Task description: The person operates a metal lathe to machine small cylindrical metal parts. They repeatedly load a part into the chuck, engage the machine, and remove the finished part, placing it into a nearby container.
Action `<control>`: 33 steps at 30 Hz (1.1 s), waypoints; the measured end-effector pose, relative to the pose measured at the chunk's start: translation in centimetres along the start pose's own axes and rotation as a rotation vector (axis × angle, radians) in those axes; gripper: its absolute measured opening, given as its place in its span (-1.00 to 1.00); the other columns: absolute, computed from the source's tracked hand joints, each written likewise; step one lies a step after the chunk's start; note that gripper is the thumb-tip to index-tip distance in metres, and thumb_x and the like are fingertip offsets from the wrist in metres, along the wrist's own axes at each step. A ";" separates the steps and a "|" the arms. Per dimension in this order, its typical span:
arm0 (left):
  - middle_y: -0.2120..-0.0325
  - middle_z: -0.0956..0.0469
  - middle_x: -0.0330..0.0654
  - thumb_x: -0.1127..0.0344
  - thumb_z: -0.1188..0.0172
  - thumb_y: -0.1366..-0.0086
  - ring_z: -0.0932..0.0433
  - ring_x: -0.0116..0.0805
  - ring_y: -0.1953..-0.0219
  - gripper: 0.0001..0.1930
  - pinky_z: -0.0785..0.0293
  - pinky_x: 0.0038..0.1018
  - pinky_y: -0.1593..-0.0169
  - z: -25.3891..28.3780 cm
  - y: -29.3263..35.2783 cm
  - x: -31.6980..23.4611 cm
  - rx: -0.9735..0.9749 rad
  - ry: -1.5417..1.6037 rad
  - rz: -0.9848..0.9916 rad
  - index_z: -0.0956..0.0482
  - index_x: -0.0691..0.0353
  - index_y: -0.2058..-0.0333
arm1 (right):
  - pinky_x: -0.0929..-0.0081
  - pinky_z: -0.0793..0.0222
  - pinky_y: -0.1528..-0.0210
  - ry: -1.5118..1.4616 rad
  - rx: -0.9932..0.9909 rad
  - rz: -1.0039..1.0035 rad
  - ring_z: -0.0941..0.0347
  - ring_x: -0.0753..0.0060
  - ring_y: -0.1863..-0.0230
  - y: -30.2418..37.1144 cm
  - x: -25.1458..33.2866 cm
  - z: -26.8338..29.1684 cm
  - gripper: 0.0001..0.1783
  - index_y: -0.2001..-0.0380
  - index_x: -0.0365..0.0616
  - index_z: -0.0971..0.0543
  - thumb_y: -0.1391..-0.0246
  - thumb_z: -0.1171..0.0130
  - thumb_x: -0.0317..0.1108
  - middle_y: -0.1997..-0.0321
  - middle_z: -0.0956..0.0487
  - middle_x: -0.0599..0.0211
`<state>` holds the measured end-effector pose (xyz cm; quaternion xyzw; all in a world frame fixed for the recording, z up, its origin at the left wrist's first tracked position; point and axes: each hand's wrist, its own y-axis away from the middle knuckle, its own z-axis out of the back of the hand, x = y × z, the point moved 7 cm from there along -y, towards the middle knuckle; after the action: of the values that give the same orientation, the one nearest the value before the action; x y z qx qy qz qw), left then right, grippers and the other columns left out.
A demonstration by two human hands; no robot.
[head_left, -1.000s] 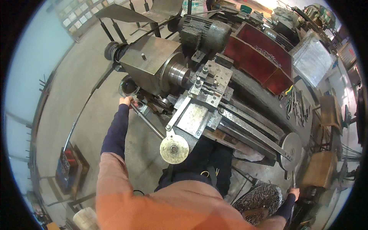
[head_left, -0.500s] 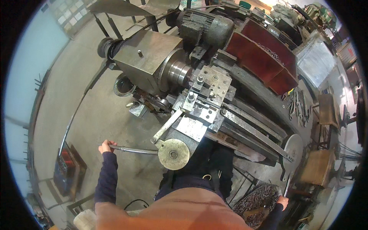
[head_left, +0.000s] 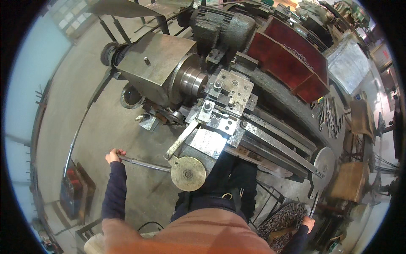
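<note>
My left hand (head_left: pixel 115 155) is closed round the outer end of a long metal lever (head_left: pixel 146 164), which runs to a round disc (head_left: pixel 188 173) at the front of the lathe. Far to the right, my right hand (head_left: pixel 308 224) grips a second lever (head_left: pixel 314 205) below a larger disc (head_left: pixel 324 167). A flat link bar (head_left: pixel 279 146) joins that disc to the tool slide (head_left: pixel 234 89), and a shorter link (head_left: pixel 181 139) joins the left disc to it. The slide stands close beside the shiny spindle chuck (head_left: pixel 194 81); any workpiece between them is hard to make out.
Behind the slide are an electric motor (head_left: pixel 226 29) and a dark red tray (head_left: pixel 287 63) with small metal parts. Several wrenches (head_left: pixel 328 114) lie to its right. A heap of metal chips (head_left: pixel 281 222) sits low by my right arm. A red-and-blue box (head_left: pixel 74 188) stands on the floor at left.
My left hand and its lever's outer end have risen slightly in the picture. The right lever has swung slightly to the left with my right hand. The whole view has also shifted slightly.
</note>
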<state>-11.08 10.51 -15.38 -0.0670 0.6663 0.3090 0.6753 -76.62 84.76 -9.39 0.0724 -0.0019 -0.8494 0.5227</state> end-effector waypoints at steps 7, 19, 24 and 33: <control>0.58 -0.47 0.15 0.42 -0.03 -0.01 -0.49 -0.08 0.66 -0.78 -0.47 -0.20 0.60 0.8 -0.3 0.3 0.205 -0.067 0.125 -0.35 0.54 0.46 | 0.11 -0.33 0.10 0.078 -0.120 0.131 -0.44 -0.05 0.14 -6.6 1.7 2.3 -0.59 0.32 -0.12 -0.55 0.24 -0.05 -0.11 0.25 -0.54 0.00; 0.27 -0.52 0.06 0.25 -0.13 0.04 -0.51 -0.04 0.21 -0.51 -0.41 -0.29 0.10 -9.9 -5.4 -6.6 0.328 -1.295 -0.669 -0.38 0.29 0.07 | 0.14 -0.18 -0.04 0.343 -0.307 0.064 -0.29 0.29 -0.09 -17.5 8.8 5.9 -0.45 -0.11 0.12 -0.27 0.00 0.06 -0.07 -0.09 -0.37 0.41; 0.27 -0.51 0.02 0.18 -0.15 -0.02 -0.48 -0.06 0.15 -0.54 -0.41 -0.26 0.10 -19.0 -4.9 -0.4 0.527 -1.563 -0.889 -0.36 0.29 0.11 | 0.34 -0.19 -0.11 -0.122 -0.407 0.415 -0.24 0.13 -0.14 -10.3 8.5 3.6 -0.17 -0.14 -0.07 -0.24 0.33 -0.23 -0.31 -0.17 -0.28 0.14; 0.28 -0.52 0.10 0.21 -0.09 -0.05 -0.50 0.00 0.18 -0.71 -0.42 -0.24 0.09 -23.2 -9.7 8.1 0.593 -1.627 -0.453 -0.54 0.32 0.33 | 0.34 -0.35 0.09 -0.373 -0.155 0.484 -0.48 0.10 0.16 -1.6 8.5 1.3 -0.50 0.21 -0.10 -0.56 0.41 -0.13 -0.32 0.20 -0.55 0.04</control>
<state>-26.75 -6.29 -28.51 0.2200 0.0047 -0.0645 0.9733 -81.96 77.87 -9.28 -0.1273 -0.0502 -0.6966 0.7043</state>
